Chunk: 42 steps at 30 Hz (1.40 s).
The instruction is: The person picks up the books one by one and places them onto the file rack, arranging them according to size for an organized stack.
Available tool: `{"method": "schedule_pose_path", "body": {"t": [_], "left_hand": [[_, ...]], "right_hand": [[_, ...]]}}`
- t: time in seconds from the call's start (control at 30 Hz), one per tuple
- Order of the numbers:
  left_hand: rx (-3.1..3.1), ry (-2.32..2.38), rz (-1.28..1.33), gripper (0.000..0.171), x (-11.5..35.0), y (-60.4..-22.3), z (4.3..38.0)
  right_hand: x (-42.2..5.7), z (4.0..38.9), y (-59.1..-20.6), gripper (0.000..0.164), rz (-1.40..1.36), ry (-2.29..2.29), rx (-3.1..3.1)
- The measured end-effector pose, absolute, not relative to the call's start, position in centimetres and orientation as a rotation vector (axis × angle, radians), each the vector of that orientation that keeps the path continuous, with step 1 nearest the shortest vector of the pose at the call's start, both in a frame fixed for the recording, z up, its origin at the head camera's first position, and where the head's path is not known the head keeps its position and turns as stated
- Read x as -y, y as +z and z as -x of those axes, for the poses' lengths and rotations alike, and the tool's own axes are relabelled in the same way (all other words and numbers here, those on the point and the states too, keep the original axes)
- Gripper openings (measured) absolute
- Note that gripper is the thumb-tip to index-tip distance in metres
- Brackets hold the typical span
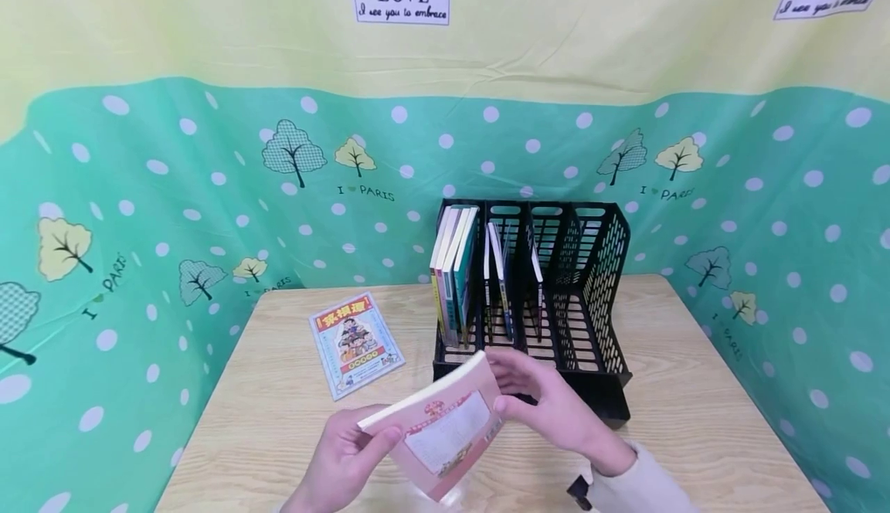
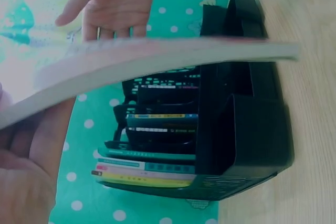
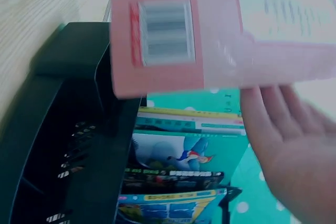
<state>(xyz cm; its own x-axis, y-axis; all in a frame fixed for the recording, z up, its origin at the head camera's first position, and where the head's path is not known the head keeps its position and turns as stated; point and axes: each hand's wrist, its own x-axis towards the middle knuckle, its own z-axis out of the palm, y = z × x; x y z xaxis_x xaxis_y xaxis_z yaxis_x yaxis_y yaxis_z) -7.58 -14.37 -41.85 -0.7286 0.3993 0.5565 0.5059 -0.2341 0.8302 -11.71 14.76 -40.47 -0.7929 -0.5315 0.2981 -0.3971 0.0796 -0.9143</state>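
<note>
In the head view my left hand (image 1: pixel 348 451) pinches a thin pink paperback book (image 1: pixel 455 459) at its left edge, thumb on the cover and fingers behind. The book is tilted above the table, with a pale printed panel facing up. My right hand (image 1: pixel 545 401) is at its right end, the fingers reaching behind it. In the left wrist view the right hand (image 2: pixel 118 6) has its thumb spread away from the fingers, beyond the pink book (image 2: pixel 173 64). A barcode on the book (image 3: pixel 123 80) shows in the right wrist view, with the right hand's straight fingers partly hidden beneath.
Behind the hands stands a black file rack (image 1: pixel 605 289) with several slots. Several upright books (image 1: pixel 455 266) fill its left slot; thinner books (image 1: pixel 497 258) stand in the middle ones. A red-and-blue booklet (image 1: pixel 358 347) lies flat on the wooden table (image 1: pixel 257 389), left of the rack.
</note>
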Motion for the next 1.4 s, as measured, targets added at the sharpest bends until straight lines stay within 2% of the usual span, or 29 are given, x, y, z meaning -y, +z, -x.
{"method": "schedule_pose_path", "body": {"t": [0.17, 0.27, 0.63, 1.13, 1.27, 1.4], "left_hand": [[1.911, -2.149, 1.269, 0.039, 14.2, -42.1, 7.8], [1.922, -2.146, 1.309, 0.038, 14.3, -42.2, 7.9], [2.091, -2.05, 1.305, 0.033, 14.4, -42.7, 8.0], [2.265, -1.932, 0.814, 0.018, 13.6, -42.8, 8.1], [2.286, -1.935, 0.751, 0.013, 13.6, -43.2, 8.3], [2.322, -1.929, 0.713, 0.012, 14.1, -43.8, 8.6]], "right_hand": [[-15.4, 11.8, -41.0, 0.025, 1.042, -1.719, -2.011], [-15.7, 11.6, -41.4, 0.018, 1.086, -1.672, -1.951], [-15.2, 10.5, -41.9, 0.021, 1.167, -1.415, -1.991], [-15.5, 9.5, -41.3, 0.014, 1.435, -1.37, -2.374], [-16.3, 9.5, -40.9, 0.013, 1.43, -1.391, -2.411], [-17.3, 9.7, -40.3, 0.018, 1.465, -1.446, -2.449]]}}
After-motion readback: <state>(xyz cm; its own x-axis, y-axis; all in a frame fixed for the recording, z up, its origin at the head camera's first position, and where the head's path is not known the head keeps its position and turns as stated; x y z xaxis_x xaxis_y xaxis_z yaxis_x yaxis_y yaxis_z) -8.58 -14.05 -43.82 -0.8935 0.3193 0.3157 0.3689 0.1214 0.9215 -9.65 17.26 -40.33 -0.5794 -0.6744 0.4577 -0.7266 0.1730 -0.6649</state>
